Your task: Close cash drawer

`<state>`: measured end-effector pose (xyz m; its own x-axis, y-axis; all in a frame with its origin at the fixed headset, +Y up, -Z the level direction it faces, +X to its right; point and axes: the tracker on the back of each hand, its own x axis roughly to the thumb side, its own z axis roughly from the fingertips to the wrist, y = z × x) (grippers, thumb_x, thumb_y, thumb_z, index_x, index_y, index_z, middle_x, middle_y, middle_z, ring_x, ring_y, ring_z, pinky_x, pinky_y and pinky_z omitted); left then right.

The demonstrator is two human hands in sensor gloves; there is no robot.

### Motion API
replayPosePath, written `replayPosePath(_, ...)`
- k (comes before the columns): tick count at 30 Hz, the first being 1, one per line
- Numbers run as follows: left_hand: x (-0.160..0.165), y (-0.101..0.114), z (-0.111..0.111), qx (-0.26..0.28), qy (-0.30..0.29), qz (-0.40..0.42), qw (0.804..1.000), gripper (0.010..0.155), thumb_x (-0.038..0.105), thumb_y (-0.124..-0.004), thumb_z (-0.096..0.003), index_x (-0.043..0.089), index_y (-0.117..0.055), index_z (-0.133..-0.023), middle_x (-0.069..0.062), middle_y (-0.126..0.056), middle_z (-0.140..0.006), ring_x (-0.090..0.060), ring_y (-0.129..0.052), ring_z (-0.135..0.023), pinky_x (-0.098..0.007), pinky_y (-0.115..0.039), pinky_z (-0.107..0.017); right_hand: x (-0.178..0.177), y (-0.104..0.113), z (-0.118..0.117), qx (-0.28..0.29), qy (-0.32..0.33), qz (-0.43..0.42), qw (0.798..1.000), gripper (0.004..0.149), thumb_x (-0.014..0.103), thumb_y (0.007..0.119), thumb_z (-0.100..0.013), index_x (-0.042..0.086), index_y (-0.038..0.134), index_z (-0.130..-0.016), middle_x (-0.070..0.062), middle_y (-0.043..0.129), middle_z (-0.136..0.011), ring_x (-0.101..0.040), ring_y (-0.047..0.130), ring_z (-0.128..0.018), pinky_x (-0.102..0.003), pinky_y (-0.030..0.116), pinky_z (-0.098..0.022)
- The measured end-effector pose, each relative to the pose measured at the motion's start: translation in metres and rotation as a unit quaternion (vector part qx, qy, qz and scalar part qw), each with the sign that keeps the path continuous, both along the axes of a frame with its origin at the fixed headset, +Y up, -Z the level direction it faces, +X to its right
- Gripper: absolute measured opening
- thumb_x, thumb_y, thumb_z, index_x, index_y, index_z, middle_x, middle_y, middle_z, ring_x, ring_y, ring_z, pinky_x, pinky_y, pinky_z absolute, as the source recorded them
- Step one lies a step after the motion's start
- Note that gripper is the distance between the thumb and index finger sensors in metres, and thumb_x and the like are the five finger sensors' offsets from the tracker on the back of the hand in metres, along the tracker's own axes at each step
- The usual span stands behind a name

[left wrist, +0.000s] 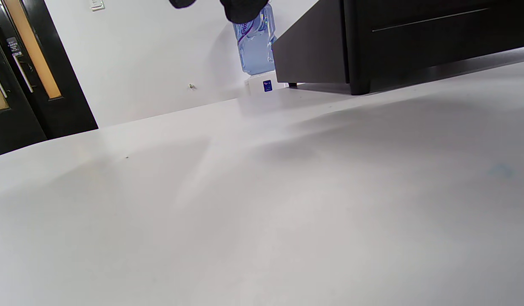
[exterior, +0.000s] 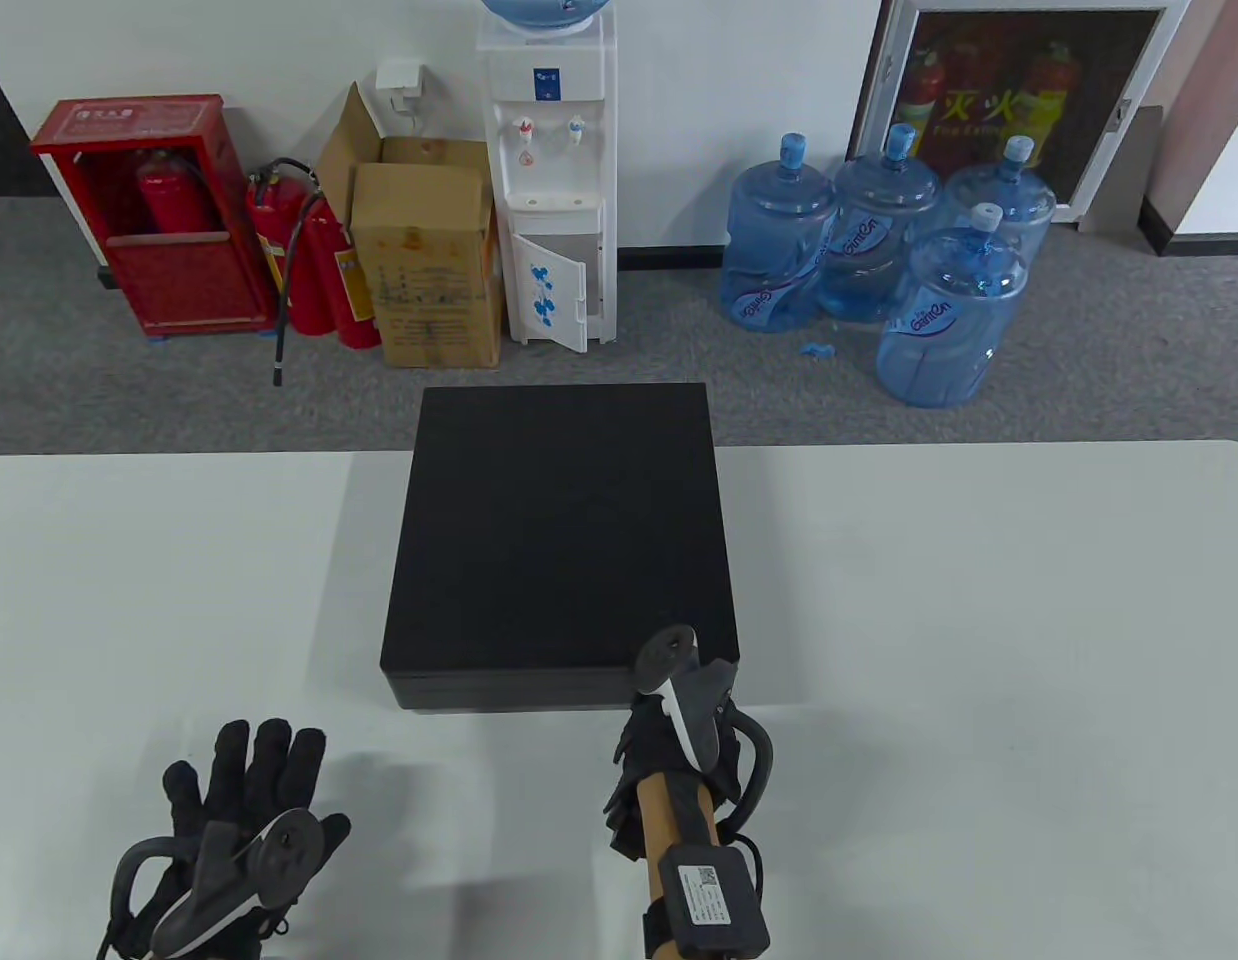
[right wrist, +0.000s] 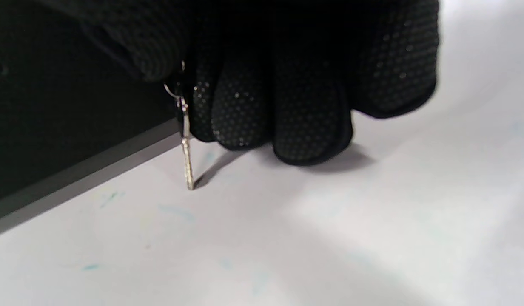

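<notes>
The black cash drawer (exterior: pixel 559 530) stands in the middle of the white table (exterior: pixel 979 650); its front face looks flush with the case. It also shows in the left wrist view (left wrist: pixel 415 38). My right hand (exterior: pixel 637 735) is at the right part of the drawer's front, fingers curled. In the right wrist view the curled fingers (right wrist: pixel 287 110) pinch a key ring against the drawer front (right wrist: pixel 53 127), and a small metal key (right wrist: pixel 186 157) hangs down from it, its tip at the table. My left hand (exterior: pixel 249 780) lies flat on the table, fingers spread, left of and in front of the drawer, holding nothing.
Beyond the table's far edge stand a water dispenser (exterior: pixel 549 170), a cardboard box (exterior: pixel 429 260), fire extinguishers (exterior: pixel 309 260) and several blue water bottles (exterior: pixel 879 250) on the floor. The drawer case stands on small feet (left wrist: pixel 360 87).
</notes>
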<state>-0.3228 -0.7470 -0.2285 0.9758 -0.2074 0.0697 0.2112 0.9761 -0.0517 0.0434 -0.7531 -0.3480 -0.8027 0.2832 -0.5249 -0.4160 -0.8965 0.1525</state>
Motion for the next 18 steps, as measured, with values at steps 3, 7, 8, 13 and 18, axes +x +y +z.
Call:
replayPosePath(3,0.000,0.000,0.000,0.001,-0.001,-0.001,1.000,0.083,0.070,-0.043,-0.0499,0.031,-0.018,-0.119,-0.010,-0.032,-0.131,-0.044,-0.027,-0.121,-0.075,-0.031,-0.076,0.013,-0.006,0.001,-0.017,-0.020,-0.086,0.996,0.039,0.052,0.072,-0.040,0.033,0.090,-0.070,0.002,0.103,-0.063,-0.018,0.105,-0.049,-0.040,0.090,-0.042)
replayPosePath(7,0.000,0.001,0.000,0.005,-0.001,0.000,1.000,0.083,0.070,-0.043,-0.0498,0.031,-0.018,-0.118,-0.010,-0.032,-0.131,-0.044,-0.027,-0.121,-0.075,-0.031,-0.076,0.032,-0.021,0.005,-0.053,-0.064,-0.250,0.965,0.036,0.052,0.073,-0.039,0.040,0.089,-0.069,0.004,0.101,-0.065,-0.017,0.103,-0.047,-0.037,0.089,-0.040)
replayPosePath(8,0.000,0.001,0.000,0.005,-0.002,0.000,1.000,0.083,0.070,-0.043,-0.0498,0.031,-0.018,-0.119,-0.010,-0.032,-0.131,-0.044,-0.026,-0.121,-0.075,-0.031,-0.076,0.034,-0.023,0.005,-0.056,-0.069,-0.264,0.960,0.035,0.052,0.073,-0.039,0.041,0.089,-0.068,0.004,0.101,-0.066,-0.017,0.103,-0.045,-0.037,0.089,-0.039)
replayPosePath(13,-0.001,0.001,0.000,0.005,-0.001,0.000,1.000,0.083,0.070,-0.043,-0.0499,0.031,-0.018,-0.119,-0.010,-0.032,-0.131,-0.044,-0.026,-0.121,-0.075,-0.031,-0.076,0.044,-0.035,0.011,-0.083,-0.124,-0.381,0.913,0.032,0.051,0.076,-0.039,0.042,0.093,-0.065,0.002,0.102,-0.066,-0.016,0.105,-0.042,-0.035,0.091,-0.037)
replayPosePath(18,-0.001,0.002,0.000,0.004,0.000,0.000,1.000,0.083,0.070,-0.043,-0.0499,0.031,-0.018,-0.118,-0.010,-0.032,-0.131,-0.044,-0.027,-0.121,-0.075,-0.031,-0.076,0.049,-0.041,0.017,-0.082,-0.176,-0.438,0.878,0.031,0.050,0.081,-0.038,0.038,0.098,-0.061,0.002,0.103,-0.066,-0.016,0.106,-0.040,-0.034,0.092,-0.035)
